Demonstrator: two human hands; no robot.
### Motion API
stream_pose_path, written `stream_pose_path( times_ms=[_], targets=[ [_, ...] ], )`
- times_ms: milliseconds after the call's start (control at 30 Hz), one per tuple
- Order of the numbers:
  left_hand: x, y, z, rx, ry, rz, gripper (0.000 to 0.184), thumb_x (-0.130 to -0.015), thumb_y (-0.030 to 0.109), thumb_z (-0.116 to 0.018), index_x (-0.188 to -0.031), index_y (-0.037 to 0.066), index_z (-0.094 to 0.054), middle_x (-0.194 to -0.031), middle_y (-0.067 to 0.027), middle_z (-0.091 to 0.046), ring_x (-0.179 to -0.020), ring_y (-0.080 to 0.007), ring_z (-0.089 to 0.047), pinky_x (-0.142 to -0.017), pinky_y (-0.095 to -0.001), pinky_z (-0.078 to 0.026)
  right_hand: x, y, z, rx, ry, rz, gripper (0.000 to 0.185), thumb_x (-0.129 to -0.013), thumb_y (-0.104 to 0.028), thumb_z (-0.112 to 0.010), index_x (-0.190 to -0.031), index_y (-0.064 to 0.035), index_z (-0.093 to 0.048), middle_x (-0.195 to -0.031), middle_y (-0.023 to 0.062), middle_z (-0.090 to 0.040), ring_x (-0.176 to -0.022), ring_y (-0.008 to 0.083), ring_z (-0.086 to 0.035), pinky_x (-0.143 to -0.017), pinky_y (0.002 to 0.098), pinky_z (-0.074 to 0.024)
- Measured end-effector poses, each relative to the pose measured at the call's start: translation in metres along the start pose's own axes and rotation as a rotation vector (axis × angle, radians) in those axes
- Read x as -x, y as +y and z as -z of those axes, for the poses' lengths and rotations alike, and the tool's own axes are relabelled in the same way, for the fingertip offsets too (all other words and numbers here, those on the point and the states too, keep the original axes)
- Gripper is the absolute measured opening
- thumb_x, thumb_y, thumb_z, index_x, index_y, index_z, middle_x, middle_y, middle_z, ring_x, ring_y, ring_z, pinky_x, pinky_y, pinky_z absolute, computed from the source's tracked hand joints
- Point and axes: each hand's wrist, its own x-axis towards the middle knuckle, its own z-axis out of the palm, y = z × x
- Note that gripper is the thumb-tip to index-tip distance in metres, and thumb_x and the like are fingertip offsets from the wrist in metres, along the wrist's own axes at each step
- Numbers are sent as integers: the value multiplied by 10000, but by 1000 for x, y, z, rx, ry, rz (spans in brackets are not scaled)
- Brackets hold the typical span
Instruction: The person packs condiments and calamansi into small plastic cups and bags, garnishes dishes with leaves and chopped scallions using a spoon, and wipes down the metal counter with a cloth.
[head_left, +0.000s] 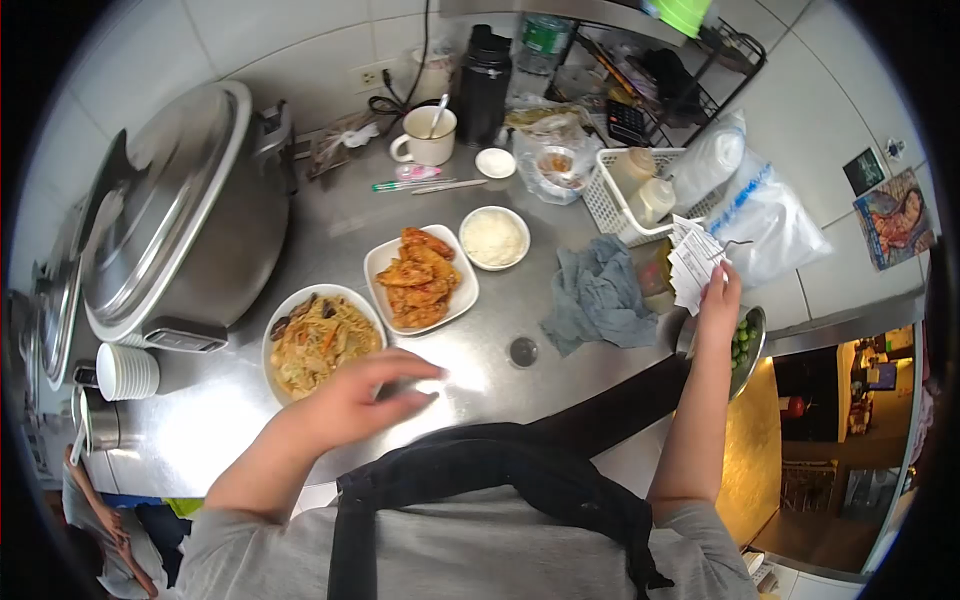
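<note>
My left hand hovers over the near edge of a plate of noodles, thumb and fingers apart, holding nothing. At the right, my right hand has its fingers closed on the lower edge of some printed paper slips. A thin bent metal wire shows beside the slips. Beyond my left hand stands a square white dish of glazed fried chicken, with a small bowl of white rice touching or close to its right side. Left of the slips lies a crumpled blue-grey cloth.
A large steel cooker fills the left side, with stacked white cups in front. At the back are a mug and black tumbler. A white basket holds bottles. A bowl of green fruits sits by my right forearm.
</note>
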Motion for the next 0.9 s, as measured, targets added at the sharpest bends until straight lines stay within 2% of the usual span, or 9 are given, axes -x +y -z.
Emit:
stream_pose_path(
  times_ms=[33,100,133,200,300,400,567,733,900],
  targets=[
    [22,-8,9,-5,173,17,277,-879,108,-627,-1147,42,-602,-1090,-94,-621,-1015,-197,-597,-890,-293,-457,19,-7,-1,-96,1,-40,317,-979,-283,-462,-1163,-37,-541,-675,13,-497,-618,92,-459,-586,250,-394],
    [59,-23,17,317,533,160,168,-898,105,-609,-1049,31,-615,-965,-59,-629,-898,-145,-589,-823,-262,-457,87,-52,-23,-289,-298,-123,268,-976,-249,-482,-1133,-43,-551,-685,-9,-462,-627,69,-437,-599,212,-386],
    [74,-32,21,313,548,175,168,-898,105,-609,-1049,31,-615,-965,-59,-629,-898,-145,-589,-823,-262,-457,122,-60,-42,-330,-456,-64,248,-979,-236,-475,-1101,-39,-562,-706,5,-484,-649,86,-461,-615,232,-402],
    [96,-50,32,274,848,95,99,-927,144,-586,-916,47,-599,-850,-34,-609,-766,-104,-539,-733,-230,-433,181,-70,-81,-270,-725,101,220,-982,-208,-459,-1043,-30,-573,-759,52,-534,-706,152,-527,-657,287,-436],
    [114,-53,40,301,939,-9,169,-942,193,-571,-830,66,-558,-786,-18,-587,-700,-91,-500,-663,-218,-396,234,-78,-127,-126,-876,434,188,-963,-161,-457,-1009,-16,-566,-859,157,-585,-824,313,-597,-737,396,-466],
    [131,-52,47,290,958,-29,218,-947,229,-564,-801,70,-535,-761,-11,-558,-681,-89,-490,-653,-219,-391,250,-73,-156,-23,-973,596,162,-926,-139,-487,-990,-19,-575,-883,179,-581,-855,352,-578,-756,418,-464],
    [161,-69,55,333,1020,-42,267,-959,272,-539,-784,71,-521,-724,-9,-528,-657,-100,-471,-654,-229,-401,253,-67,-168,53,-882,649,125,-894,-115,-537,-929,-14,-603,-882,156,-581,-862,340,-572,-775,407,-461],
    [178,-140,53,517,1122,147,336,-985,329,-469,-761,81,-504,-634,4,-447,-594,-100,-411,-611,-236,-388,224,-79,-158,13,-608,666,74,-847,-84,-590,-862,-18,-618,-872,138,-584,-840,315,-584,-757,378,-476],
    [167,-180,30,598,1123,281,316,-1003,324,-407,-833,78,-511,-617,12,-428,-570,-94,-387,-554,-231,-354,129,-74,-154,-242,-244,120,120,-876,-109,-601,-960,-31,-637,-828,91,-630,-738,157,-582,-688,296,-475]
  ],
)
